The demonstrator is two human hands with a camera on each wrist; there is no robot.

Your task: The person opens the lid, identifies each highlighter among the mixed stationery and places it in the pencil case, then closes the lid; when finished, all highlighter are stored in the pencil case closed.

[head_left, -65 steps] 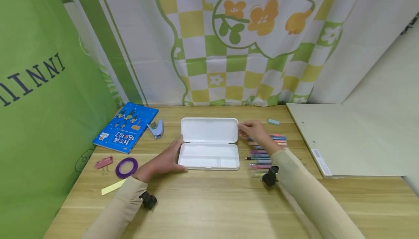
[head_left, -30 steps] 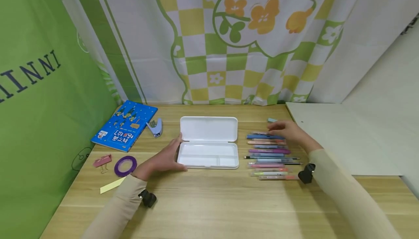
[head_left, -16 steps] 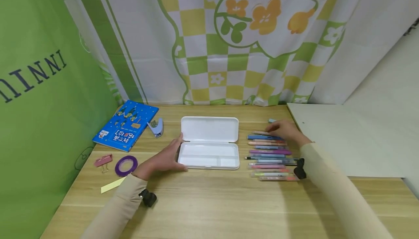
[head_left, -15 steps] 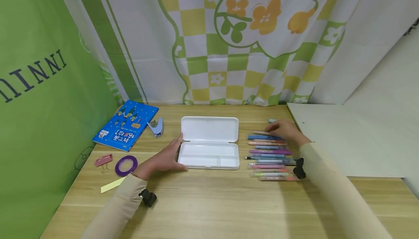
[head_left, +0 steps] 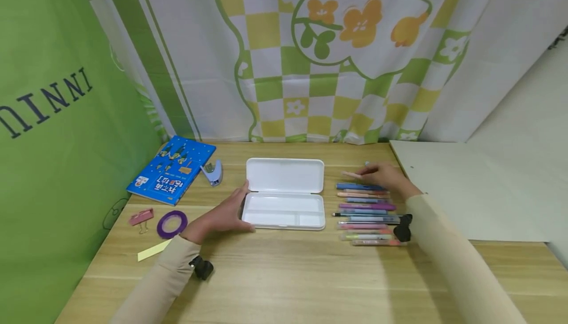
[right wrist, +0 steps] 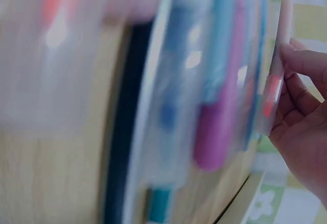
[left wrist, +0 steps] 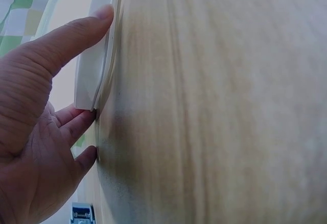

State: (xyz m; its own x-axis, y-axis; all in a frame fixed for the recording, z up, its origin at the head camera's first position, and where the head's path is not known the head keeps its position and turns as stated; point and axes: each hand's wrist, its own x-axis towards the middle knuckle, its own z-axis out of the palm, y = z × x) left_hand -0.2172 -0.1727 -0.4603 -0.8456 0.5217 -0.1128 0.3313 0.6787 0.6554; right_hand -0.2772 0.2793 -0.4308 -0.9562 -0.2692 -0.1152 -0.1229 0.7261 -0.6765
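Our right hand (head_left: 385,176) pinched a slim pale-pink pen (head_left: 352,174) by its near end, lifted just clear of the row of coloured pens (head_left: 366,210) lying directly under and nearer us than that hand. Our left hand (head_left: 222,215) lay flat with straight fingers pressed against the left end of the open white plastic pencil case (head_left: 284,211). We judged the work barely begun: the tray showed nothing inside, and all the other pens remained on the wooden table (head_left: 284,274). Between the right hand and the case the path was short and unobstructed; a pale board (head_left: 466,191) lay just beyond the right hand.
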